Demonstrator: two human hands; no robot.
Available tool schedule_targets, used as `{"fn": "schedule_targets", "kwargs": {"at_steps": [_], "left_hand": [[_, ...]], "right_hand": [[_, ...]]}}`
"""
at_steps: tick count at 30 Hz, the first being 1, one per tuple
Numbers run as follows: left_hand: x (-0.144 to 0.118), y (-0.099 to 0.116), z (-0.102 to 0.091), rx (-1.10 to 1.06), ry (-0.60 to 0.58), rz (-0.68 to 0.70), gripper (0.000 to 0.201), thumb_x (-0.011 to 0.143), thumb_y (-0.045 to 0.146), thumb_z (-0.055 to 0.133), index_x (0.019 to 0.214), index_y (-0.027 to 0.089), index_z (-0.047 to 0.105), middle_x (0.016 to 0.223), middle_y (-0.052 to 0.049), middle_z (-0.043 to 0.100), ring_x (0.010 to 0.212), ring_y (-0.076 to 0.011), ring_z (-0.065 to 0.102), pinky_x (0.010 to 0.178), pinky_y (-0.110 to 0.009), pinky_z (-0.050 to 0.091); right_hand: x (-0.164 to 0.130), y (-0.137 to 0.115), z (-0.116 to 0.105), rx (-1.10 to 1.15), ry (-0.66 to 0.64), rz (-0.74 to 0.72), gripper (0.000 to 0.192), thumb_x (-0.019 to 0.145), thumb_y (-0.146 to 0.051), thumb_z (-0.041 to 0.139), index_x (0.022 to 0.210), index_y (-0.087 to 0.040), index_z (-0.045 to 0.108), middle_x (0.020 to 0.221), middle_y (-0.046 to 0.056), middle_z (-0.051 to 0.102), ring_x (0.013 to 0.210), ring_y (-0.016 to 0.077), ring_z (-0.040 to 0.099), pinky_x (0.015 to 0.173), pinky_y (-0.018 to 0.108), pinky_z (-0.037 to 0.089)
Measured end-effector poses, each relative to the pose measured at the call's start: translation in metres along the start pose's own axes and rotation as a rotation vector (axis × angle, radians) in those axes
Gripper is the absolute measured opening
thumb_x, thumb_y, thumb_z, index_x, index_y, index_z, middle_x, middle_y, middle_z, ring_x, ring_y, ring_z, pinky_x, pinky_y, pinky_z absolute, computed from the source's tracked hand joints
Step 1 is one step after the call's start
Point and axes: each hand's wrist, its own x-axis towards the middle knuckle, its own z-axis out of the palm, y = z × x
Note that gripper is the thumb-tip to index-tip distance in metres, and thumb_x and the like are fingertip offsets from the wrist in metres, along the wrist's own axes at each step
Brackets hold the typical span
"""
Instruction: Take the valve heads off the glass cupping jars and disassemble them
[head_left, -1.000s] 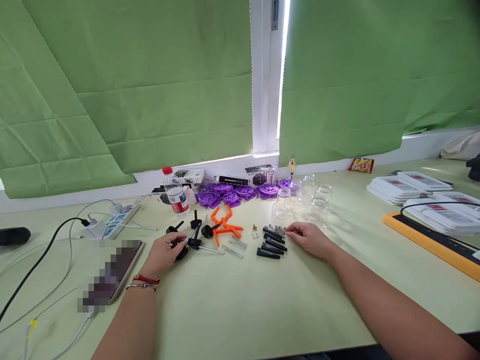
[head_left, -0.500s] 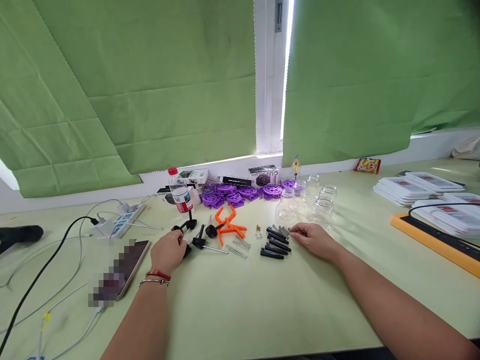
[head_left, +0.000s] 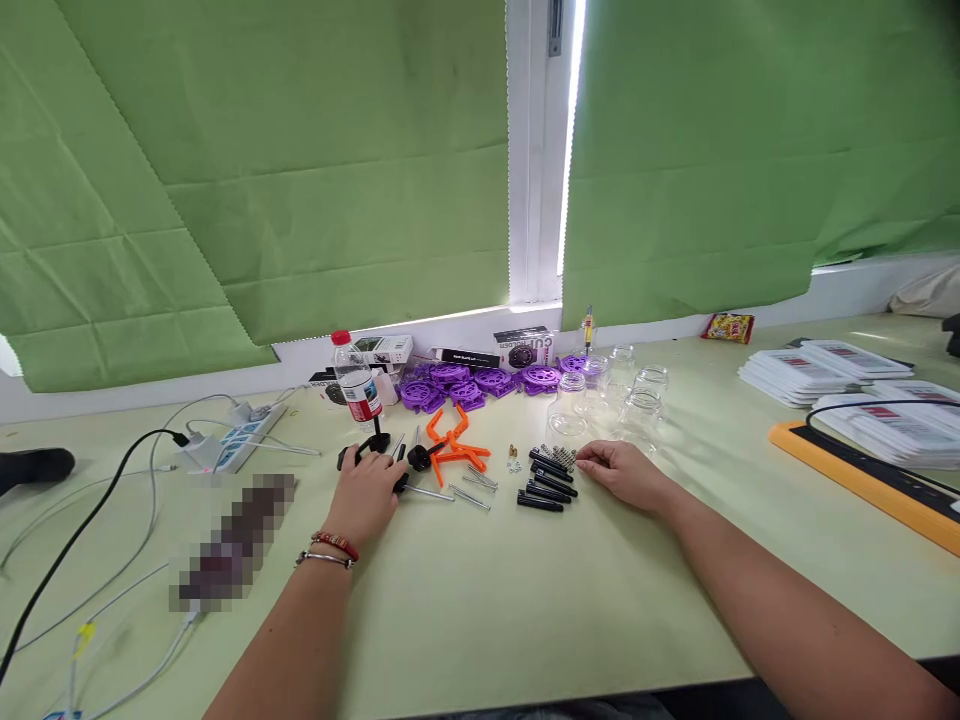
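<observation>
My left hand [head_left: 366, 500] lies over a cluster of black crank-like pieces with metal rods, fingers spread, partly hiding them. One black piece [head_left: 379, 442] shows beyond its fingertips; another [head_left: 420, 458] lies to its right. My right hand [head_left: 619, 472] rests on the table, its thumb and fingers pressed together beside a small pile of metal springs [head_left: 559, 456]. Whatever is between those fingertips is too small to make out. Several black tubes [head_left: 551, 485] lie left of that hand. Between the hands are thin metal rods [head_left: 471, 497], orange forked parts [head_left: 454, 450] and tiny brass pieces [head_left: 513, 452].
Purple plastic parts [head_left: 450, 374] lie along the back, near a red-capped bottle [head_left: 360, 390]. Clear glass jars [head_left: 568, 408] stand back right. At left are a power strip [head_left: 251, 435] and cables; at right, stacked white packs [head_left: 799, 375] and an orange-edged bar [head_left: 855, 480].
My left hand has shifted right over the black pieces, and its fingers have spread from a more closed grip. My right hand stays beside the springs. The camera view has turned slightly.
</observation>
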Motion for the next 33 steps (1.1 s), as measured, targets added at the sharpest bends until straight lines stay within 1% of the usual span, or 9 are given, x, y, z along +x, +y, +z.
{"fn": "schedule_targets", "kwargs": {"at_steps": [3, 7, 11, 14, 18, 21, 25, 29, 33], "left_hand": [[0.0, -0.001, -0.001, 0.008, -0.001, 0.02, 0.031, 0.07, 0.012, 0.048, 0.09, 0.026, 0.067, 0.089, -0.007, 0.069, 0.095, -0.0274, 0.059, 0.104, -0.055, 0.014], [-0.004, -0.006, -0.006, -0.009, 0.059, 0.013, 0.027, 0.071, 0.015, 0.048, 0.088, 0.024, 0.067, 0.088, -0.007, 0.069, 0.092, -0.0262, 0.059, 0.103, -0.054, 0.018], [-0.007, -0.008, -0.011, -0.074, 0.292, -0.028, 0.029, 0.075, 0.018, 0.048, 0.098, 0.023, 0.064, 0.1, -0.007, 0.066, 0.098, -0.0236, 0.058, 0.105, -0.048, 0.019], [-0.008, -0.005, -0.012, -0.142, 0.499, -0.102, 0.029, 0.078, 0.023, 0.05, 0.105, 0.021, 0.061, 0.105, -0.01, 0.061, 0.104, -0.024, 0.055, 0.103, -0.044, 0.028], [-0.006, 0.004, -0.012, -0.293, 0.626, -0.092, 0.025, 0.081, 0.026, 0.053, 0.105, 0.019, 0.057, 0.126, -0.015, 0.045, 0.107, -0.0235, 0.055, 0.093, -0.037, 0.042], [-0.004, 0.009, -0.01, -0.358, 0.636, -0.033, 0.023, 0.083, 0.025, 0.054, 0.104, 0.019, 0.054, 0.138, -0.016, 0.036, 0.114, -0.0248, 0.053, 0.093, -0.037, 0.044], [-0.001, 0.009, -0.007, -0.387, 0.614, -0.016, 0.024, 0.086, 0.027, 0.051, 0.108, 0.018, 0.049, 0.133, -0.017, 0.045, 0.124, -0.0273, 0.045, 0.097, -0.04, 0.042], [0.0, 0.003, -0.001, -0.433, 0.573, -0.063, 0.029, 0.087, 0.031, 0.049, 0.113, 0.017, 0.048, 0.119, -0.015, 0.055, 0.115, -0.026, 0.051, 0.095, -0.039, 0.042], [-0.001, 0.002, 0.002, -0.52, 0.482, -0.119, 0.04, 0.086, 0.036, 0.05, 0.121, 0.018, 0.047, 0.113, -0.013, 0.057, 0.105, -0.0256, 0.055, 0.088, -0.037, 0.043]], "right_hand": [[0.001, 0.002, 0.001, -0.008, -0.001, 0.003, 0.027, 0.077, -0.043, 0.053, 0.083, -0.021, 0.068, 0.077, 0.003, 0.067, 0.07, 0.018, 0.056, 0.065, 0.031, 0.043], [0.002, 0.004, 0.002, -0.024, -0.012, 0.009, 0.028, 0.078, -0.043, 0.052, 0.085, -0.021, 0.067, 0.077, 0.003, 0.066, 0.07, 0.0182, 0.056, 0.066, 0.031, 0.043], [0.001, 0.004, 0.001, -0.011, -0.022, -0.002, 0.027, 0.079, -0.042, 0.051, 0.085, -0.021, 0.067, 0.078, 0.003, 0.066, 0.072, 0.0182, 0.056, 0.068, 0.031, 0.043], [0.0, 0.002, 0.001, -0.007, -0.022, -0.01, 0.027, 0.079, -0.042, 0.051, 0.085, -0.021, 0.067, 0.08, 0.003, 0.066, 0.073, 0.0184, 0.056, 0.069, 0.031, 0.043], [0.0, 0.001, 0.0, -0.01, -0.019, -0.004, 0.028, 0.078, -0.042, 0.051, 0.085, -0.021, 0.068, 0.078, 0.003, 0.066, 0.072, 0.0186, 0.056, 0.068, 0.032, 0.043], [0.001, 0.001, 0.001, -0.015, -0.027, 0.008, 0.027, 0.079, -0.042, 0.052, 0.085, -0.02, 0.067, 0.078, 0.003, 0.066, 0.073, 0.0183, 0.056, 0.068, 0.031, 0.043], [0.001, 0.002, 0.001, -0.015, -0.029, 0.003, 0.026, 0.08, -0.04, 0.051, 0.086, -0.02, 0.066, 0.081, 0.003, 0.067, 0.075, 0.0179, 0.057, 0.07, 0.03, 0.043], [0.002, 0.004, 0.001, -0.016, -0.027, -0.003, 0.026, 0.08, -0.04, 0.051, 0.085, -0.02, 0.066, 0.079, 0.003, 0.066, 0.074, 0.0174, 0.057, 0.069, 0.03, 0.043], [0.002, 0.007, 0.003, -0.01, 0.007, 0.007, 0.027, 0.08, -0.04, 0.052, 0.088, -0.019, 0.067, 0.075, 0.002, 0.065, 0.069, 0.0165, 0.056, 0.066, 0.029, 0.043]]}}
